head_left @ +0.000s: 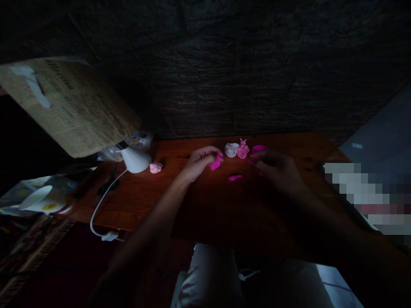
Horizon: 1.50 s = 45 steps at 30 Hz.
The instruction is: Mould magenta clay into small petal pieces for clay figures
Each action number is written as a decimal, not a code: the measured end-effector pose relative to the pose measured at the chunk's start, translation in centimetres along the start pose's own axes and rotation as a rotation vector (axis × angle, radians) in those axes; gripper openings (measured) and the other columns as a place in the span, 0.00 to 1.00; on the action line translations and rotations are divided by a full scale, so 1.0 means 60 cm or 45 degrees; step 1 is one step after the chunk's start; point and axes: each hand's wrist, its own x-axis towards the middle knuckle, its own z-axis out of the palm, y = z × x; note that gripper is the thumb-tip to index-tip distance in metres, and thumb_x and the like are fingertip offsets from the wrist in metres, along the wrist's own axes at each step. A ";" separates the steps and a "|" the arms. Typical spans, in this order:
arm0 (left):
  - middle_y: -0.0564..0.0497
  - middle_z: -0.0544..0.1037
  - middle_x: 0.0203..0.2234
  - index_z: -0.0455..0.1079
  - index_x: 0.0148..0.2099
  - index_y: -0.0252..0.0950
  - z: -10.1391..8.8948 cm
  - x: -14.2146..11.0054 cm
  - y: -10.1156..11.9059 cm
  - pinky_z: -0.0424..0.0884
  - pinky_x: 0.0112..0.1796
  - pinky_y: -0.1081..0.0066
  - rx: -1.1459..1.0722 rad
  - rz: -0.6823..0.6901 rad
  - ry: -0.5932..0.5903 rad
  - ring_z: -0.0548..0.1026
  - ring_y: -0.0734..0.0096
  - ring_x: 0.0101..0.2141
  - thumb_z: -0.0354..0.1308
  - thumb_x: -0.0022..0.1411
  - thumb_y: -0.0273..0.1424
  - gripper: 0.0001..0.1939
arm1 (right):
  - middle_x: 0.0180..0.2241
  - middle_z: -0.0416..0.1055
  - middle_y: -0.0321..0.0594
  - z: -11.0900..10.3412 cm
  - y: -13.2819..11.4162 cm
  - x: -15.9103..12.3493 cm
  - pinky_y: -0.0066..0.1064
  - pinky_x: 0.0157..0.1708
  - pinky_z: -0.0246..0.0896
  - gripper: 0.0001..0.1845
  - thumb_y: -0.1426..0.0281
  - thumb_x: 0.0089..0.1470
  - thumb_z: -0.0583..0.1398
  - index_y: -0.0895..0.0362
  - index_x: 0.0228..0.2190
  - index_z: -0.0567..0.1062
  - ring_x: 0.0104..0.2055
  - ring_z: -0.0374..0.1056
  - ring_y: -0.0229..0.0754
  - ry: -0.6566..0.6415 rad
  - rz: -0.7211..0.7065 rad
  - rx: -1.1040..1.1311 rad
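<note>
My left hand (199,162) rests on the wooden table (199,201) with its fingers curled around a bright pink lump of clay (216,163). My right hand (272,167) lies in shadow, fingers drawn together near a magenta clay piece (258,149); whether it grips that piece is unclear. A small flat pink clay scrap (235,177) lies on the table between my hands. Just beyond them stand a pale clay rose (231,149) and a pink clay figure (243,149), side by side.
A white lamp (135,159) with a cord (96,209) lights the table from the left; a light pink clay lump (156,167) sits beside it. Newspaper (70,107) leans above. A white cup (43,200) and black scissors (109,184) lie at left. Dark wall behind.
</note>
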 end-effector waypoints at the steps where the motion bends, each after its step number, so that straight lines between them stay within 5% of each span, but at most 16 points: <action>1: 0.51 0.78 0.31 0.74 0.38 0.33 -0.005 0.001 -0.003 0.69 0.35 0.73 0.123 0.026 -0.020 0.74 0.75 0.31 0.57 0.55 0.29 0.08 | 0.32 0.78 0.40 0.000 0.000 0.000 0.32 0.27 0.64 0.13 0.62 0.47 0.65 0.56 0.34 0.82 0.28 0.68 0.40 -0.024 0.015 0.042; 8: 0.47 0.81 0.37 0.77 0.41 0.34 -0.021 0.001 -0.038 0.73 0.43 0.64 0.869 0.053 -0.176 0.77 0.67 0.37 0.60 0.57 0.26 0.09 | 0.22 0.67 0.34 0.013 -0.013 -0.009 0.30 0.25 0.57 0.21 0.53 0.49 0.66 0.55 0.39 0.84 0.24 0.60 0.35 -0.162 0.164 0.178; 13: 0.43 0.80 0.47 0.75 0.49 0.35 0.011 -0.004 -0.030 0.72 0.50 0.61 0.718 0.367 -0.079 0.77 0.64 0.48 0.61 0.58 0.24 0.16 | 0.29 0.74 0.37 0.014 -0.011 -0.007 0.29 0.27 0.59 0.21 0.55 0.40 0.72 0.52 0.37 0.84 0.26 0.61 0.34 -0.186 0.286 0.429; 18: 0.49 0.82 0.36 0.75 0.49 0.35 0.059 -0.011 -0.016 0.72 0.35 0.73 0.440 0.439 0.023 0.77 0.74 0.33 0.64 0.61 0.30 0.14 | 0.30 0.76 0.36 0.019 -0.009 -0.007 0.28 0.25 0.56 0.20 0.58 0.36 0.75 0.50 0.35 0.85 0.25 0.60 0.33 -0.252 0.320 0.554; 26: 0.46 0.81 0.40 0.79 0.44 0.35 0.062 -0.011 -0.013 0.75 0.42 0.70 0.380 0.621 0.009 0.79 0.70 0.41 0.65 0.61 0.28 0.08 | 0.21 0.70 0.32 0.022 0.000 -0.007 0.26 0.20 0.49 0.19 0.57 0.40 0.74 0.55 0.33 0.83 0.21 0.56 0.30 -0.336 0.239 0.503; 45: 0.48 0.81 0.36 0.78 0.40 0.36 0.059 -0.008 -0.013 0.72 0.36 0.71 0.354 0.486 0.138 0.77 0.72 0.36 0.65 0.60 0.28 0.06 | 0.23 0.73 0.34 0.013 -0.005 -0.009 0.32 0.29 0.59 0.14 0.55 0.50 0.68 0.53 0.28 0.81 0.26 0.65 0.38 -0.259 -0.012 0.136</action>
